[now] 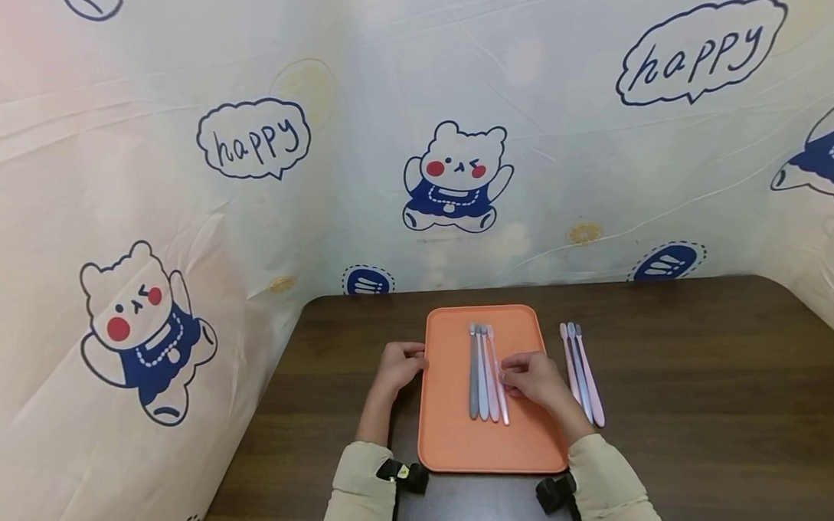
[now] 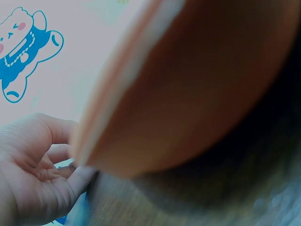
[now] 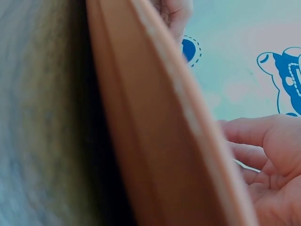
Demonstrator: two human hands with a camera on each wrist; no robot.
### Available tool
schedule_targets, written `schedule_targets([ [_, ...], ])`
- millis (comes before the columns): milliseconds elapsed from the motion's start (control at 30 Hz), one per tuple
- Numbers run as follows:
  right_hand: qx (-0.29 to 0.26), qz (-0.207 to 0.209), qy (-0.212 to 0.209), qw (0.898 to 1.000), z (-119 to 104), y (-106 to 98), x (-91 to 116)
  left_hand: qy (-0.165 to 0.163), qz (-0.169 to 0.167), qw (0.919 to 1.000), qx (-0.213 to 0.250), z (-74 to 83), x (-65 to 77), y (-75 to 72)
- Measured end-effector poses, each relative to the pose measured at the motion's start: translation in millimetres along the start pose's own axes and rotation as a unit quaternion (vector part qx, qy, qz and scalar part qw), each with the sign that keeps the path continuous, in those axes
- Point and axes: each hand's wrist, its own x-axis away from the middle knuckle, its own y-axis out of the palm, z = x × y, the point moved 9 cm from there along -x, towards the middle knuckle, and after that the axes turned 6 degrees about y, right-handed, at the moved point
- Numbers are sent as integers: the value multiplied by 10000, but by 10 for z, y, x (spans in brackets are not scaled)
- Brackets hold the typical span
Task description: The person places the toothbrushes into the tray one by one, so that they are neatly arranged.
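My left hand (image 1: 398, 367) pinches the left rim of an orange tray (image 1: 447, 443); the left wrist view shows the thumb and fingers (image 2: 61, 129) meeting at the tray's edge (image 2: 141, 146). On the tray, a grey toothbrush (image 1: 473, 381), a pale blue toothbrush (image 1: 483, 388) and a pink toothbrush (image 1: 491, 392) lie side by side. Just right of them, my right hand (image 1: 537, 377) pinches a light pink toothbrush (image 1: 503, 411), which lies slightly aslant. In the right wrist view the tray's edge hides the fingertips of that hand.
Right of the tray, three more toothbrushes (image 1: 582, 381), pink and bluish, lie on the dark wooden table (image 1: 704, 381). A printed curtain (image 1: 555, 72) hangs behind the table and along its left side.
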Motion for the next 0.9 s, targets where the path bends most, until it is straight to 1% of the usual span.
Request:
schedule_targets([
  [367, -193, -262, -223, 9992, -16, -10, 53, -12, 32, 10000, -13, -12, -6, 0],
  [600, -241, -142, -192, 9994, -14, -75, 86, -24, 37, 10000, -23, -14, 9, -9],
  [900, -114, 2, -454, 9989, -46, -142, 96, 32, 66, 10000, 35, 0, 1, -8],
])
